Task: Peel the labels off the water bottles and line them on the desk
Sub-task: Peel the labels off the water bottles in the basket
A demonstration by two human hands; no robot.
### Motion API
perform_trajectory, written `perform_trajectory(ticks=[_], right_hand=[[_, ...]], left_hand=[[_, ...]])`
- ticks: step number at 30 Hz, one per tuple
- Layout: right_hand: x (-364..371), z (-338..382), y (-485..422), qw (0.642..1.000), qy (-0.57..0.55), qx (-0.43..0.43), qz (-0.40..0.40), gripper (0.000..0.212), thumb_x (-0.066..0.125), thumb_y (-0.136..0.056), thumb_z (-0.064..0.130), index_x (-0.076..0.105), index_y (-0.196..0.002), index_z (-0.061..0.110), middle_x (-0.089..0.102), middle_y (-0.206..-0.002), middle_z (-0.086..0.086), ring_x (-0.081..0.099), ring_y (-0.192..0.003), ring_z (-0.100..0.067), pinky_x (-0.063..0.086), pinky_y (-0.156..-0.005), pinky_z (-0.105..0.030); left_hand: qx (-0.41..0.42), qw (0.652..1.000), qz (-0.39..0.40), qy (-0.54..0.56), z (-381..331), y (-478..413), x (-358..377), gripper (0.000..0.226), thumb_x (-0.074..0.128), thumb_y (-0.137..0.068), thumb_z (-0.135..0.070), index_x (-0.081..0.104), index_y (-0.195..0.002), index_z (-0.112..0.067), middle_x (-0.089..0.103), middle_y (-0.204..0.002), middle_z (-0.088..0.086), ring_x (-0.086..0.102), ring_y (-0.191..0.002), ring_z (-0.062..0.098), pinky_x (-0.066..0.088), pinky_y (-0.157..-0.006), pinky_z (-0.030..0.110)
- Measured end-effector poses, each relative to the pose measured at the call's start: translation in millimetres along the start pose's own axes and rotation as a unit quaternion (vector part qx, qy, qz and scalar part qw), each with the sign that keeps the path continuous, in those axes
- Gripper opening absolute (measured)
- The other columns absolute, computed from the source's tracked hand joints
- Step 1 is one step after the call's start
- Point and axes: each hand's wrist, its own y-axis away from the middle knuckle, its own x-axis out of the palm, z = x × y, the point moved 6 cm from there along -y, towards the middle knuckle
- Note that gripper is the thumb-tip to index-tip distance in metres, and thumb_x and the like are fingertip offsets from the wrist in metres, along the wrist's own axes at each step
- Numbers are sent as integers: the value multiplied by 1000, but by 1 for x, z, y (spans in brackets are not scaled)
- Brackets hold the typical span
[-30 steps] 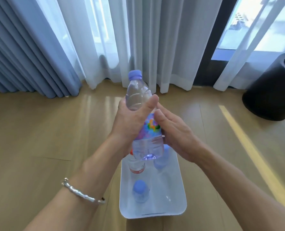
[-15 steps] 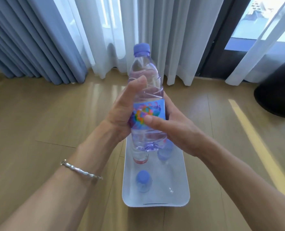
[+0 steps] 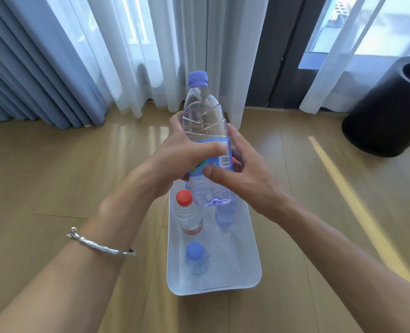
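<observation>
I can read no words or numbers. On the blue label (image 3: 219, 150) of the water bottle (image 3: 204, 116), a barcode (image 3: 225, 160) sits just above my right hand's (image 3: 247, 179) thumb, beside my left hand's (image 3: 182, 162) thumb. Faint print under the grip is blurred. So is the red-capped bottle's (image 3: 189, 217) red band (image 3: 192, 229) further below.

— Daylight is streaming in through the sheers (image 3: 151, 44); the window (image 3: 379, 27) is blowing out almost to white.

— Yes, everything is looking bright. The floor (image 3: 55, 176) is throwing back pale streaks of glare, and a sunlit stripe (image 3: 343, 188) is cutting across it on the right.

— The edges are bending: the curtain (image 3: 19, 68) folds are fanning outward.

— The bottle (image 3: 204, 116) is glinting sharply, while the forearms (image 3: 67, 284) are smearing soft near the bottom corners. The bin (image 3: 391, 109) is sinking into flat black.
</observation>
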Motion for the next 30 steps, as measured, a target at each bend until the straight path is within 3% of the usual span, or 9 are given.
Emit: perform_trajectory(ticks=[3,5,9,13,18,21,25,28,30], right_hand=[[-7,8,-2,997,-78,-12,-1,56,65,-80,28,44,-129,44,64,-114,2,68,-100,-13,56,-82,-33],[-7,10,-6,986,-164,7,9,44,57,-85,30,49,-128,34,65,-116,-2,67,-104,-19,55,-85,-44],[0,13,-10,968,-245,17,50,46,39,-98,29,41,-140,9,55,-135,-20,54,-123,-40,45,-101,-54],[-4,5,-12,969,-246,10,-9,48,48,-94,26,43,-137,5,59,-130,-21,59,-117,-38,49,-98,-51],[2,-2,-11,958,-283,15,-44,42,43,-100,24,41,-138,6,59,-129,-21,62,-114,-36,53,-93,-46],[1,1,-15,964,-262,27,-45,49,52,-92,29,41,-137,11,60,-129,-18,63,-112,-35,53,-92,-50],[-5,6,-18,978,-180,49,-93,50,63,-85,34,46,-128,15,67,-116,-9,70,-99,-24,57,-85,-43],[-6,5,-16,980,-156,52,-115,42,63,-88,32,47,-123,16,69,-108,-5,72,-91,-19,58,-79,-38],[-7,3,-13,976,-166,57,-126,33,61,-91,27,49,-119,16,70,-101,-4,72,-84,-17,58,-74,-35]], left_hand=[[25,1000,4,11,-7,3,-5,96,76,-50,-35,29,-134,-32,67,-118,-2,73,-94,24,59,-73,47],[54,998,33,20,-13,5,-5,88,72,-52,-34,39,-133,-30,69,-117,2,72,-97,27,57,-77,52],[90,994,57,26,-11,2,3,89,65,-66,-13,31,-147,-25,69,-116,4,69,-103,26,55,-83,44],[124,991,6,-49,-1,-2,6,94,70,-72,-24,21,-153,-21,70,-115,-4,68,-106,19,52,-98,45],[138,977,-63,-149,1,1,0,78,72,-68,-57,49,-138,-33,72,-110,-12,70,-97,9,56,-91,41],[153,972,-65,-164,0,5,1,70,67,-72,-54,51,-137,-32,73,-106,-9,71,-90,12,57,-87,42],[183,963,-80,-180,-10,14,2,49,58,-71,-41,61,-119,-38,70,-79,-8,64,-66,15,57,-69,33],[182,950,-98,-236,-13,16,2,54,53,-70,-42,59,-123,-34,60,-64,-9,48,-52,5,40,-56,15],[174,940,-97,-279,-13,17,2,63,48,-69,-44,55,-131,-32,64,-68,-5,51,-56,7,44,-57,21]])
